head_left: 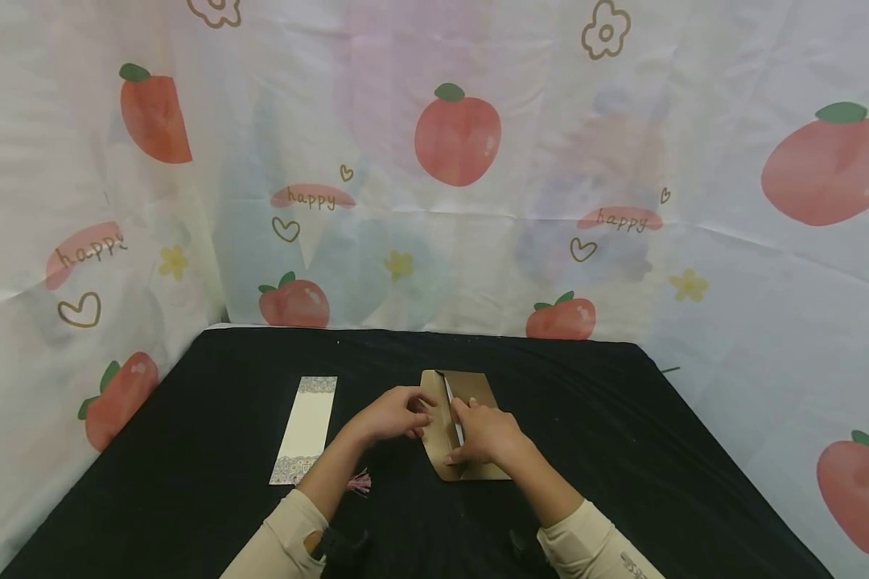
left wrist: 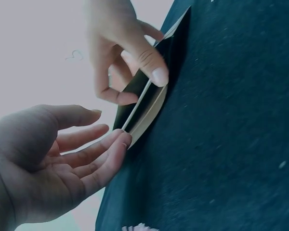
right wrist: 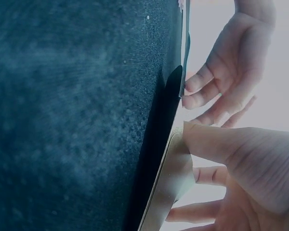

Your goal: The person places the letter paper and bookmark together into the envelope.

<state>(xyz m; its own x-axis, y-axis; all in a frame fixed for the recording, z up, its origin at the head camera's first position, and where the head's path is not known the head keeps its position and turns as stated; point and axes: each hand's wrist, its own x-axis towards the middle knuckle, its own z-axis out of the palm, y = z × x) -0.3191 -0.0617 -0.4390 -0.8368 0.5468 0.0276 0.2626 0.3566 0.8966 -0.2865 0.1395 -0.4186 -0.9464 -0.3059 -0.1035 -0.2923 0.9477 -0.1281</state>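
A brown paper envelope (head_left: 485, 390) lies on the black cloth with its flap (head_left: 434, 438) folded out to the left. A white card (head_left: 450, 390) shows as a narrow strip in its opening. My left hand (head_left: 393, 414) touches the flap side with its fingertips (left wrist: 125, 137), the thumb held apart from it. Across the opening spreads my right hand (head_left: 488, 434), its thumb by the near part of the fold and its fingers over the envelope's body. The right hand covers part of the card in the head view.
To the left lies a long cream card (head_left: 309, 422) with lace-patterned ends. A pink tassel (head_left: 360, 482) shows beside the left forearm. Black cloth (head_left: 594, 418) covers the table, and a fruit-printed curtain (head_left: 478, 241) hangs behind and along both sides.
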